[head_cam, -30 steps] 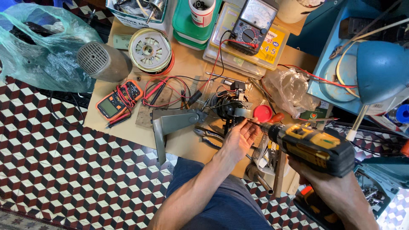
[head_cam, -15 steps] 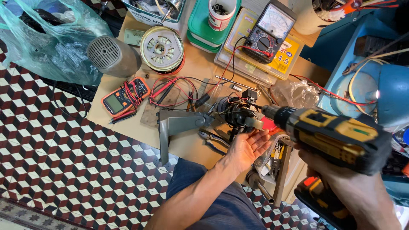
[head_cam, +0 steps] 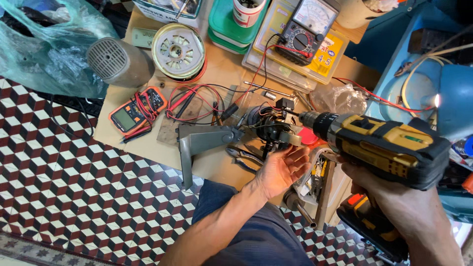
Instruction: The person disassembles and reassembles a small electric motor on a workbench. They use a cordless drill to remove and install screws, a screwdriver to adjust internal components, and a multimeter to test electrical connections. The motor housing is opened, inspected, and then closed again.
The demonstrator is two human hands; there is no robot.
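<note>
Clutter is the main hazard on this counter (head_cam: 148,143), and the dark motor assembly (head_cam: 270,129) near its front edge serves as the landmark. Far to the left of the motor sits a grey ribbed fan housing (head_cam: 117,61), with an orange multimeter (head_cam: 135,111) below it; nearer in, red test leads (head_cam: 194,101) loop toward the motor. A spinning bit could catch one of those leads, or the thin wires on the motor itself, and wind them up. Just left of the motor, a grey bracket arm (head_cam: 202,143) sticks out from it and hangs past the counter's edge, so any twist from the tool could swing that arm or tip the whole piece off.

Directly under the motor, the left hand (head_cam: 282,170) is open, palm up, fingers spread, cupping below the assembly and holding nothing firmly as far as I can tell. If the bit slips off its screw, that palm lies close to its path. Pliers (head_cam: 245,156) lie just beside the wrist.

Right of the motor, the cordless drill (head_cam: 382,145), yellow and black, points its chuck at the motor's side. The right hand (head_cam: 394,207) is wrapped tight around its handle. One-handed driving against a loosely steadied part invites the motor turning instead of the screw.
</note>
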